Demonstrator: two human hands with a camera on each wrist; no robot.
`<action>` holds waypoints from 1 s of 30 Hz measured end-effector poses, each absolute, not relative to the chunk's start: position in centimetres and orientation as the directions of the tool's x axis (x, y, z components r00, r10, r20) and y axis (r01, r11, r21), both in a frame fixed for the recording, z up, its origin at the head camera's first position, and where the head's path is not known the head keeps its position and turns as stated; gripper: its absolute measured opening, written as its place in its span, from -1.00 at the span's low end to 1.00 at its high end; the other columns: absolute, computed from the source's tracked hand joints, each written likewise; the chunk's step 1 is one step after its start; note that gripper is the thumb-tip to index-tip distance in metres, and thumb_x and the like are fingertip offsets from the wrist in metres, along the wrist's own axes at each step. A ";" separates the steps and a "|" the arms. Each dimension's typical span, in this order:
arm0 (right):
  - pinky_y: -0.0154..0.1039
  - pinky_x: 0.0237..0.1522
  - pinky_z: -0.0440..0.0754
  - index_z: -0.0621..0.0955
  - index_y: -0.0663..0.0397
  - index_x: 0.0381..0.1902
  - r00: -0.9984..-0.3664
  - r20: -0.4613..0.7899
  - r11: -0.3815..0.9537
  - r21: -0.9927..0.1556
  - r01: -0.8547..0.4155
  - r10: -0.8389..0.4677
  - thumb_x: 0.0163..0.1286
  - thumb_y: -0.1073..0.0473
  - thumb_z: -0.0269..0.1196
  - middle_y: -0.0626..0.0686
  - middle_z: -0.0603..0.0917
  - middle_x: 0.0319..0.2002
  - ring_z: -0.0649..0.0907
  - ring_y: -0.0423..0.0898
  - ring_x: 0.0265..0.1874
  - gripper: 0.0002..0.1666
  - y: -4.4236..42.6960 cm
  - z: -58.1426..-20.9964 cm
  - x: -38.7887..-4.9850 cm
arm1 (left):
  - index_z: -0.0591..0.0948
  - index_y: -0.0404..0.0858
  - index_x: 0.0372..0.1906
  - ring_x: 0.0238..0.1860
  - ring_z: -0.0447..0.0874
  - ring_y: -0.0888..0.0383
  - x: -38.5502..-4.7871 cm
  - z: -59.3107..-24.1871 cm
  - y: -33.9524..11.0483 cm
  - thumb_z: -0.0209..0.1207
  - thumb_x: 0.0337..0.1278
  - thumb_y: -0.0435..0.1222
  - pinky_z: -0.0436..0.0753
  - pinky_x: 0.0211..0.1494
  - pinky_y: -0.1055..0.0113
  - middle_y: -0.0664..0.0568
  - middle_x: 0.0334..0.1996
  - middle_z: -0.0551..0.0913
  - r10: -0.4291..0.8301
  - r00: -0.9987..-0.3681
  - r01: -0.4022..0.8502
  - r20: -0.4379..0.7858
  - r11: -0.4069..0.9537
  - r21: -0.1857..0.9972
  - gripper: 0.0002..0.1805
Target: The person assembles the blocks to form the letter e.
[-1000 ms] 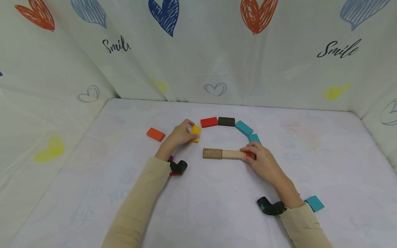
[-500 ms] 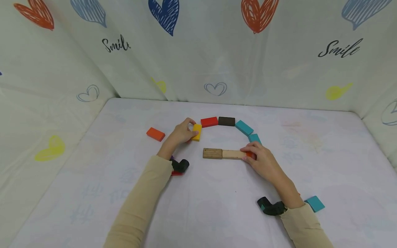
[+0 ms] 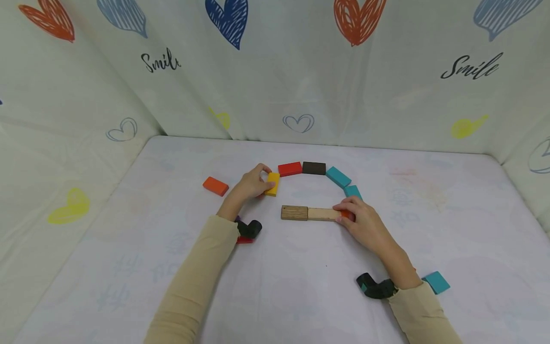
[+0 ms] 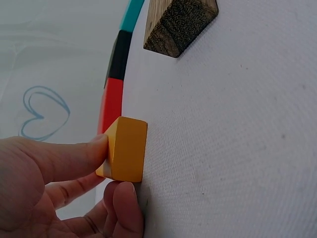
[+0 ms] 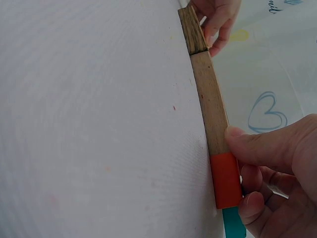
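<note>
My left hand point(image 3: 253, 184) pinches a yellow block point(image 3: 272, 184) between thumb and fingers, at the left end of a curved line: a red block point(image 3: 290, 169), a black block point(image 3: 313, 168) and two teal blocks point(image 3: 338, 177). Below the curve lies a straight row of a dark striped wooden block point(image 3: 294, 213), a pale wooden block point(image 3: 322, 214) and an orange block point(image 5: 226, 180). My right hand point(image 3: 365, 225) holds the orange block at that row's right end, its thumb near the joint with the pale one. In the left wrist view the yellow block point(image 4: 130, 149) stands close to the red one.
Another orange block point(image 3: 216, 186) lies to the left of my left hand. A red block point(image 3: 245, 240) is partly hidden under the left wrist camera, and a teal block point(image 3: 436, 282) lies beside my right sleeve. A printed curtain point(image 3: 275, 86) hangs behind the table.
My left hand has shifted the yellow block slightly right and away from me, closer to the red block. The right hand has stayed on the orange block.
</note>
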State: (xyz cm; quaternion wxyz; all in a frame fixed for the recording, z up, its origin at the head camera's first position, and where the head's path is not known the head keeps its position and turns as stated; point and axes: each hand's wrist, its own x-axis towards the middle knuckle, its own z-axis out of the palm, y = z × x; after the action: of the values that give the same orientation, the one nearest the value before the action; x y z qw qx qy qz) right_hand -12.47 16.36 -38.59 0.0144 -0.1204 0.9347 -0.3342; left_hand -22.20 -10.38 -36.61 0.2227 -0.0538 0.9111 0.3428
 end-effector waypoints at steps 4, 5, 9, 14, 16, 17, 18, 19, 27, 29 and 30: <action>0.00 -0.05 0.51 0.62 0.25 -0.06 -0.971 0.050 0.750 -0.626 -0.213 -0.234 0.19 0.31 0.28 0.17 0.54 -0.08 0.53 0.11 -0.08 -0.68 16.4 -38.6 -12.5 | 0.28 -0.08 0.21 -0.47 0.42 0.12 -22.2 -36.6 -10.5 0.12 0.23 -0.16 0.45 -0.37 0.43 -0.07 -0.29 0.45 0.064 -0.895 -0.245 -0.441 0.758 0.605 -0.51; 0.00 -0.05 0.51 0.62 0.25 -0.06 -0.971 0.049 0.750 -0.627 -0.213 -0.234 0.19 0.31 0.28 0.17 0.54 -0.08 0.53 0.11 -0.08 -0.68 16.4 -38.6 -12.5 | 0.28 -0.08 0.22 -0.47 0.42 0.12 -22.2 -36.5 -10.5 0.12 0.22 -0.16 0.45 -0.38 0.43 -0.07 -0.29 0.45 0.066 -0.895 -0.243 -0.442 0.757 0.606 -0.51; 0.00 -0.05 0.51 0.62 0.24 -0.06 -0.970 0.047 0.749 -0.627 -0.214 -0.238 0.20 0.30 0.28 0.17 0.54 -0.08 0.53 0.11 -0.08 -0.68 16.4 -38.6 -12.5 | 0.28 -0.08 0.22 -0.47 0.42 0.12 -22.1 -36.4 -10.5 0.12 0.22 -0.15 0.45 -0.38 0.44 -0.07 -0.28 0.45 0.068 -0.891 -0.247 -0.449 0.757 0.605 -0.50; 0.01 -0.04 0.51 0.62 0.24 -0.06 -0.969 0.052 0.747 -0.627 -0.219 -0.240 0.20 0.30 0.28 0.17 0.54 -0.08 0.53 0.11 -0.07 -0.68 16.4 -38.7 -12.5 | 0.28 -0.08 0.22 -0.47 0.41 0.12 -22.1 -36.3 -10.5 0.12 0.22 -0.14 0.45 -0.38 0.44 -0.08 -0.27 0.45 0.067 -0.890 -0.251 -0.452 0.755 0.605 -0.50; 0.02 -0.04 0.51 0.62 0.25 -0.06 -0.969 0.054 0.746 -0.629 -0.219 -0.240 0.20 0.31 0.28 0.18 0.54 -0.08 0.53 0.12 -0.07 -0.68 16.4 -38.7 -12.5 | 0.27 -0.09 0.23 -0.46 0.41 0.12 -22.1 -36.4 -10.5 0.12 0.22 -0.14 0.45 -0.37 0.44 -0.08 -0.26 0.45 0.066 -0.890 -0.250 -0.450 0.756 0.605 -0.49; 0.02 -0.04 0.51 0.62 0.25 -0.06 -0.970 0.054 0.746 -0.629 -0.219 -0.239 0.20 0.31 0.28 0.18 0.54 -0.08 0.53 0.12 -0.07 -0.68 16.4 -38.7 -12.5 | 0.26 -0.09 0.24 -0.45 0.41 0.12 -22.2 -36.5 -10.5 0.12 0.22 -0.13 0.45 -0.36 0.44 -0.09 -0.25 0.45 0.065 -0.891 -0.250 -0.450 0.757 0.604 -0.48; 0.02 -0.03 0.52 0.62 0.25 -0.06 -0.970 0.054 0.746 -0.629 -0.218 -0.238 0.20 0.31 0.28 0.18 0.54 -0.08 0.53 0.12 -0.07 -0.68 16.4 -38.7 -12.5 | 0.25 -0.09 0.24 -0.43 0.42 0.12 -22.2 -36.5 -10.5 0.12 0.22 -0.13 0.46 -0.35 0.44 -0.09 -0.23 0.45 0.064 -0.890 -0.251 -0.451 0.757 0.603 -0.47; 0.03 -0.03 0.52 0.62 0.25 -0.06 -0.970 0.053 0.747 -0.629 -0.217 -0.237 0.20 0.31 0.28 0.18 0.54 -0.08 0.53 0.12 -0.07 -0.68 16.5 -38.7 -12.5 | 0.24 -0.10 0.25 -0.42 0.42 0.12 -22.2 -36.5 -10.5 0.12 0.22 -0.12 0.47 -0.33 0.44 -0.09 -0.22 0.45 0.063 -0.891 -0.251 -0.450 0.757 0.603 -0.46; 0.04 0.00 0.52 0.62 0.25 -0.05 -0.971 0.048 0.746 -0.632 -0.212 -0.235 0.20 0.30 0.28 0.18 0.54 -0.07 0.53 0.13 -0.06 -0.67 16.4 -38.7 -12.4 | 0.15 -0.15 0.32 -0.28 0.49 0.07 -21.4 -36.3 -11.2 0.11 0.22 -0.10 0.54 -0.10 0.32 -0.12 -0.08 0.49 0.064 -0.900 -0.250 -0.431 0.734 0.631 -0.36; 0.04 0.00 0.52 0.62 0.25 -0.05 -0.971 0.051 0.746 -0.631 -0.212 -0.233 0.20 0.30 0.28 0.18 0.54 -0.07 0.53 0.13 -0.06 -0.67 16.4 -38.7 -12.5 | 0.14 -0.15 0.34 -0.26 0.51 0.06 -21.1 -36.2 -11.6 0.10 0.23 -0.10 0.55 -0.06 0.29 -0.12 -0.07 0.51 0.078 -0.908 -0.230 -0.411 0.728 0.646 -0.35; 0.04 -0.01 0.52 0.62 0.25 -0.06 -0.971 0.051 0.747 -0.630 -0.212 -0.232 0.20 0.30 0.28 0.18 0.54 -0.08 0.53 0.13 -0.06 -0.67 16.4 -38.7 -12.5 | 0.14 -0.15 0.34 -0.25 0.52 0.06 -20.9 -36.1 -11.7 0.11 0.23 -0.11 0.55 -0.05 0.28 -0.11 -0.07 0.52 0.082 -0.912 -0.221 -0.401 0.725 0.653 -0.35</action>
State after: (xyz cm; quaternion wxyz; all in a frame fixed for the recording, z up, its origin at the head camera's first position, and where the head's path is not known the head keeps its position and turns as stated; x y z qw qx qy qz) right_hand -12.46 16.37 -38.69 0.0151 -0.1189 0.9344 -0.3353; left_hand -20.94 -11.72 -36.10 0.2057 -0.0384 0.9055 0.3691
